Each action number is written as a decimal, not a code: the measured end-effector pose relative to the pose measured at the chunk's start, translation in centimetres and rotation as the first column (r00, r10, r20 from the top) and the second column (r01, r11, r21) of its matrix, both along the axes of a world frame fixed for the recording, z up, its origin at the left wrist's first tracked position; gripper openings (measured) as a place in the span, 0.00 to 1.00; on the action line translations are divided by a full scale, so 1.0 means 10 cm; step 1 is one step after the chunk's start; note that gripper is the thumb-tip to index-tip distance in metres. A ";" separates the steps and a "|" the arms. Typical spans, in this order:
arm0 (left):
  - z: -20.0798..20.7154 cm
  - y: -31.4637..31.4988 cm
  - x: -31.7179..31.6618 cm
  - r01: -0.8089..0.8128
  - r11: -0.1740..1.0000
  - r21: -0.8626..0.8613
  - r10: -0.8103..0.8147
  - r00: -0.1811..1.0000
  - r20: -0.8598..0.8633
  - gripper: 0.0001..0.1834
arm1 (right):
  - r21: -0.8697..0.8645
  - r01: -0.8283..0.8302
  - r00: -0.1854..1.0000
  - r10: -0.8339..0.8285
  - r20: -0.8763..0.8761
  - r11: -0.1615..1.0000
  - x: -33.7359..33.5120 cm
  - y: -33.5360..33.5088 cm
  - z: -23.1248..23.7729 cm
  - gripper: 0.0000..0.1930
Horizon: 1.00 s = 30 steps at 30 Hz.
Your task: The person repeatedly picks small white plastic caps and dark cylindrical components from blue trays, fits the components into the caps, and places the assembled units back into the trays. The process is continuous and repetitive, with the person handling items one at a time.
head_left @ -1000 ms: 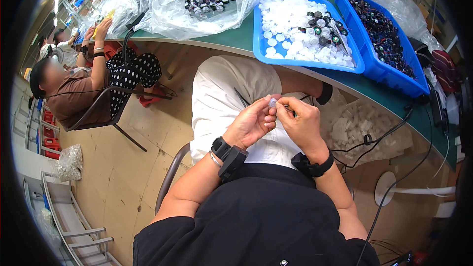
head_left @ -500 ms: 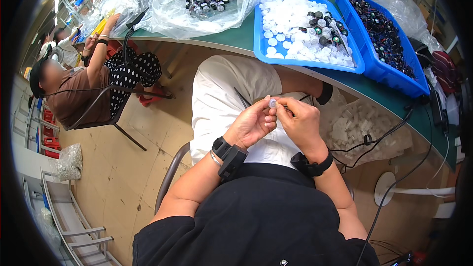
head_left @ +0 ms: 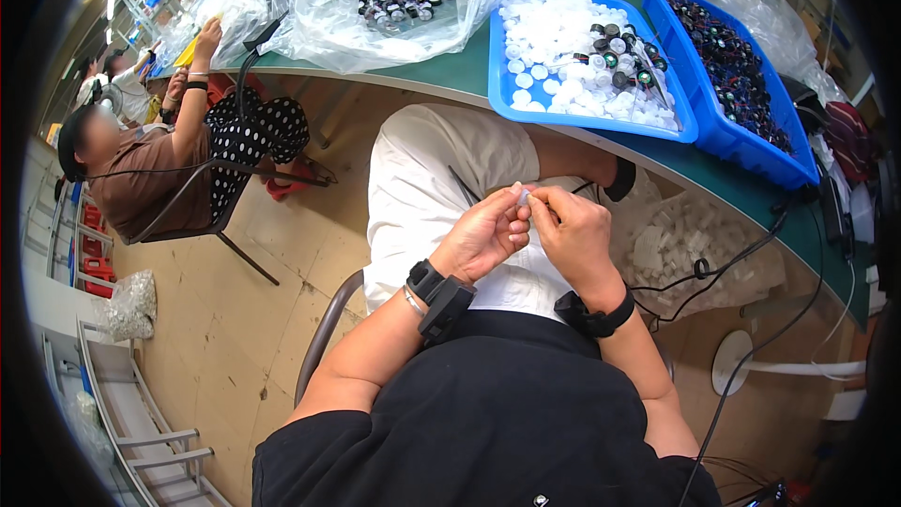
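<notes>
Above my lap, both hands meet at a small translucent white round cap (head_left: 524, 198). My left hand (head_left: 484, 237) pinches it between thumb and fingertips, palm turned up, other fingers curled. My right hand (head_left: 574, 228) closes on the cap from the other side with thumb and forefinger; its fingers cover much of the piece, so whether anything sits inside cannot be seen. Beyond my hands, on the green table, a shallow blue tray (head_left: 498, 84) bears many similar white caps (head_left: 540, 28) and several black round parts (head_left: 610, 60).
A deeper blue bin (head_left: 751, 143) of dark wired parts stands right of the tray. To its left lies a clear plastic bag (head_left: 328, 38) with assembled black-and-white pieces. Black cables (head_left: 723, 272) hang at the right. A seated co-worker (head_left: 141, 169) handles something yellow at the left.
The cap has turned between my fingertips and now shows less of its round face. My hands stay nearly in place. The co-worker's raised hand and the yellow thing have shifted slightly.
</notes>
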<state>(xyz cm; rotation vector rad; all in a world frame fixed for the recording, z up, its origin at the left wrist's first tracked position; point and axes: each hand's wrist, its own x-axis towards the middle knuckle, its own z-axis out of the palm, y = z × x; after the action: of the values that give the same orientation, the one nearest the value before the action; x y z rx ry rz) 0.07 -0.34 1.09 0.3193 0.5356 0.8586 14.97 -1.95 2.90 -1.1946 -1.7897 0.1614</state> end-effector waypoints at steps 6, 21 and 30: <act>-0.27 0.05 -0.03 0.009 0.997 0.075 -0.014 0.998 0.065 0.09 | -0.059 0.002 1.000 -0.003 -0.022 0.998 -0.02 -0.01 0.01 0.02; -0.18 0.03 -0.01 0.012 1.000 0.011 -0.014 0.993 0.115 0.11 | -0.209 -0.089 0.966 0.033 -0.255 0.974 0.03 0.05 -0.13 0.03; -0.05 0.03 -0.03 0.015 0.997 -0.071 -0.009 0.996 0.089 0.14 | -0.289 -0.141 0.953 0.051 -0.298 0.947 0.03 0.02 -0.04 0.06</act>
<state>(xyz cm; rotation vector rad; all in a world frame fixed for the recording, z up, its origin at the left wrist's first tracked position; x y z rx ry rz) -0.21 -0.04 0.54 0.2174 0.4802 0.8362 15.26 -1.72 2.53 -1.2254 -1.6015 0.6606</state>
